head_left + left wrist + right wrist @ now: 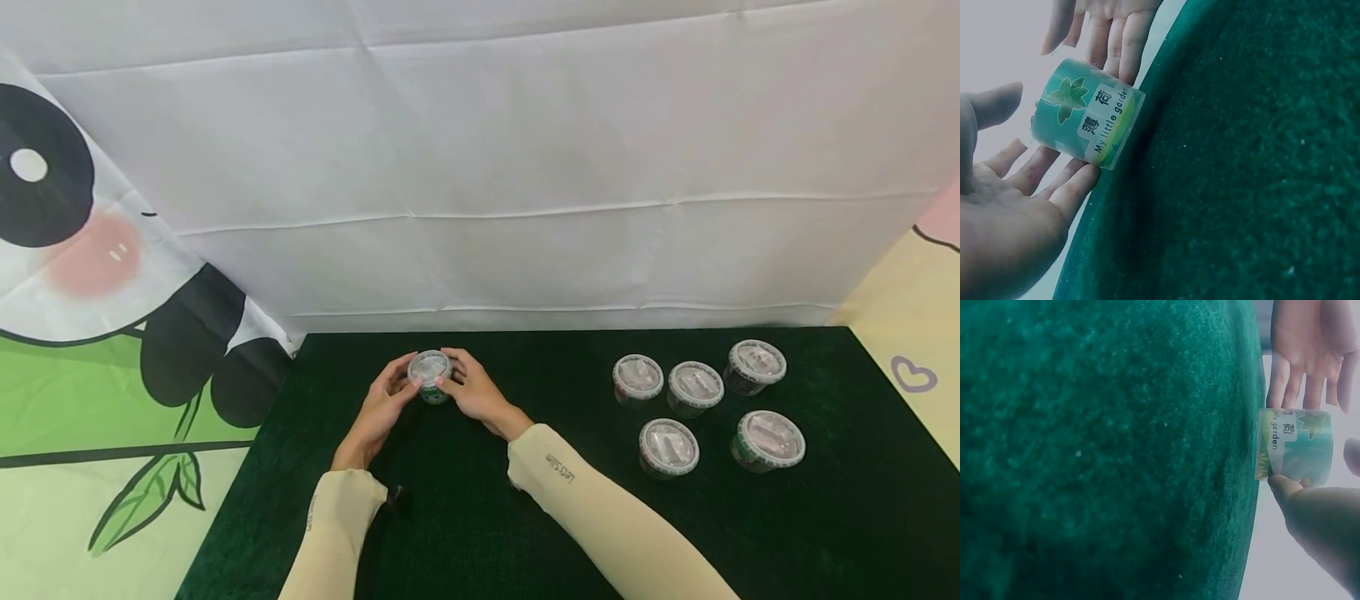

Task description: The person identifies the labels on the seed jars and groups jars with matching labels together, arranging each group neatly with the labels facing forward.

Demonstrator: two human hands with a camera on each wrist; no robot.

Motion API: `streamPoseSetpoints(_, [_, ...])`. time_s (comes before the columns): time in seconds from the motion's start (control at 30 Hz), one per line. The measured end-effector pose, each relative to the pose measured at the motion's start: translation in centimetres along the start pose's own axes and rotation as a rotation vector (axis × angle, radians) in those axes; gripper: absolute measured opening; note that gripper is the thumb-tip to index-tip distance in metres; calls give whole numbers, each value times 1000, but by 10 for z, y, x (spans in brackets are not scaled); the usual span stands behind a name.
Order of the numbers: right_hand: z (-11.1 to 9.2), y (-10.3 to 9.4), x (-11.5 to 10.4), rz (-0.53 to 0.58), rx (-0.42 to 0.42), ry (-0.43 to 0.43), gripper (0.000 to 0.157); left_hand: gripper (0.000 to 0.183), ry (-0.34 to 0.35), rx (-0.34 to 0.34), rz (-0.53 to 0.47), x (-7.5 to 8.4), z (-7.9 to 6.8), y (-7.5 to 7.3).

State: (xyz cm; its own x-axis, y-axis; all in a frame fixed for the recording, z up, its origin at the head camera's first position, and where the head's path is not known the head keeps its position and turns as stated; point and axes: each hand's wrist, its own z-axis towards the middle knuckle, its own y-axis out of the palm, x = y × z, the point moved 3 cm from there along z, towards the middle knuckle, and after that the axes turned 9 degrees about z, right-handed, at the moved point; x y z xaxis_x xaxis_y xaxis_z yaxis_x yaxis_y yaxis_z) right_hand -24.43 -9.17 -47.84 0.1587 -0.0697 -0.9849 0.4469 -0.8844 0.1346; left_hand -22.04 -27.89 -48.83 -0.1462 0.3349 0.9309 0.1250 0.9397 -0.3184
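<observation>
In the head view a small round tub [431, 367] with a clear lid is between both hands at the left part of the dark green table. My left hand [381, 410] holds its left side, the thumb near the lid's front edge. From the right, my right hand [480, 390] holds the opposite side, fingers reaching behind. The left wrist view shows the tub's green label [1090, 112] with a leaf picture and the words "My little garden". Fingers of both hands touch its wall there. The right wrist view shows the tub [1297, 447] close to the green cloth.
Several similar lidded tubs stand grouped on the right, among them a front one [669, 447], a green-labelled one [768, 442] and a far one [756, 362]. A green cloth [480, 517] covers the table. Behind it hangs a white sheet [525, 167]; a printed cloth [90, 392] hangs at left.
</observation>
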Motion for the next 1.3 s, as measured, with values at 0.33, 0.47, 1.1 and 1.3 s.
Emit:
streamPoseSetpoints(0.33, [-4,-4,6,7,1,1,54,54,-4,-12,-44,-6,1,8])
streamPoseSetpoints(0.47, [-4,-3,7,-31,23,-22,53,54,20,-9,-84,-7,1,12])
streamPoseSetpoints(1.1, [-1,3,9,-125,13,-54,51,55,57,18,-111,-13,0,14])
streamPoseSetpoints(1.3, [1,5,13,-162,28,-68,53,55,52,35,-94,-16,-1,15])
